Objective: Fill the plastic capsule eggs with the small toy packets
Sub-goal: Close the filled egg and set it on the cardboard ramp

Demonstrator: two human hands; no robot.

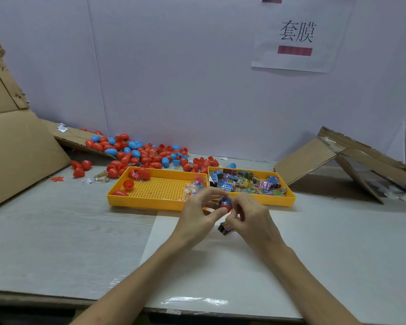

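My left hand (pixel 201 211) and my right hand (pixel 249 213) meet in front of the two yellow trays. Between their fingertips sits a red capsule egg half (pixel 226 208) with a small toy packet (pixel 225 201) sticking out of its top. Both hands pinch this egg. A second dark packet (pixel 225 228) lies on the white sheet just below my right hand. The right yellow tray (pixel 279 201) is heaped with small colourful packets (pixel 246 182). The left yellow tray (pixel 150 202) holds a few red egg parts (pixel 141 173) and clear packets of tiny toys (pixel 193 187).
A big pile of red and blue capsule eggs (pixel 141 154) lies behind the trays against the white wall. Cardboard sheets lean at the far left (pixel 17 146) and far right (pixel 333 158). A glossy white sheet (pixel 244 273) covers the table near me.
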